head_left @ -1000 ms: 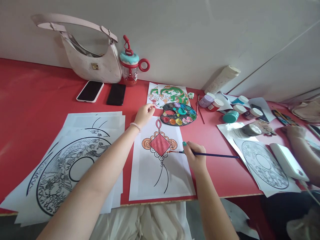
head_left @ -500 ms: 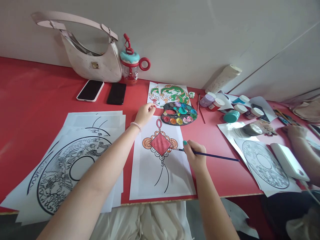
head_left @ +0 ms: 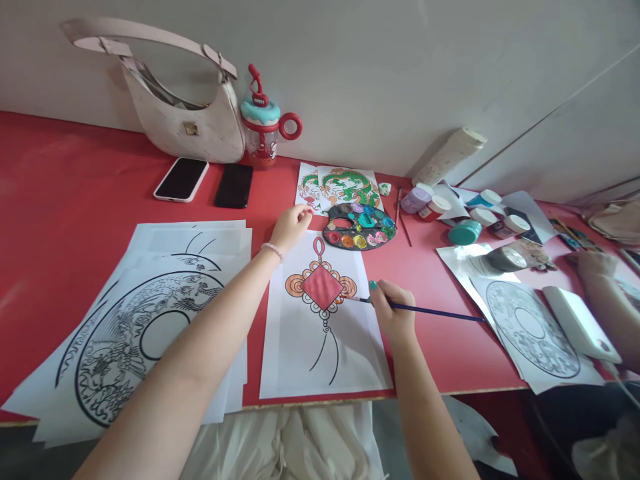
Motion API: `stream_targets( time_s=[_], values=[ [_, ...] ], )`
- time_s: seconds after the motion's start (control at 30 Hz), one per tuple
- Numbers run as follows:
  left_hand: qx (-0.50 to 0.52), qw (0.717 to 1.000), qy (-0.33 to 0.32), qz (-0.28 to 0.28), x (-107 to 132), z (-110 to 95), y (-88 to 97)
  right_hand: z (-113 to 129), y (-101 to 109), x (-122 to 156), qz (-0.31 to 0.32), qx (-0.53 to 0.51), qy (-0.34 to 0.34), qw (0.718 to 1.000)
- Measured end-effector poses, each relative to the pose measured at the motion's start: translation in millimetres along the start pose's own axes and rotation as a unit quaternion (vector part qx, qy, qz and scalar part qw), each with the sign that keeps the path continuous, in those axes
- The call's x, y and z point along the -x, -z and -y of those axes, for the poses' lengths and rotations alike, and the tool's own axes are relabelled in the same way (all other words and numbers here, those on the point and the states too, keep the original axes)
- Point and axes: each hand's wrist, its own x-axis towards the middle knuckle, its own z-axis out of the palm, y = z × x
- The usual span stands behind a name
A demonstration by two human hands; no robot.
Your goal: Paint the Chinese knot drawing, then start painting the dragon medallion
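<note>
My right hand [head_left: 395, 308] pinches a paintbrush [head_left: 435, 311] with a dark blue handle. The brush tip meets the drawing sheet [head_left: 295, 353] at the right side of a knot ornament, just below its orange spiral. The ornament has a red-painted diamond [head_left: 321, 287] and orange loops; the lower loops and tassel lines are bare outline. My left hand [head_left: 292, 229] rests at the sheet's upper left edge with its fingers curled in, and nothing shows in them. Close to its fingertips lies a black paint palette [head_left: 360, 228] with several colours in its wells.
Printed sheets [head_left: 120, 320] lie left. Behind are two phones [head_left: 181, 179], a white handbag [head_left: 193, 137], a cup [head_left: 261, 133] and dragon pictures [head_left: 350, 185]. Paint jars [head_left: 465, 232] and a white device [head_left: 580, 323] stand right, near another person's hand [head_left: 595, 263].
My right hand and the brush have shifted slightly to the right, with the tip still at the ornament's right side. The left hand stays in place.
</note>
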Motion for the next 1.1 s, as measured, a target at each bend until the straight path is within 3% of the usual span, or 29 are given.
stream_targets(
  time_s=[1.1],
  values=[
    [-0.005,1.000,-0.009,-0.002,-1.2,5.0,-1.4,-2.0,1.5,1.1,0.005,0.005,0.007,1.000]
  ],
)
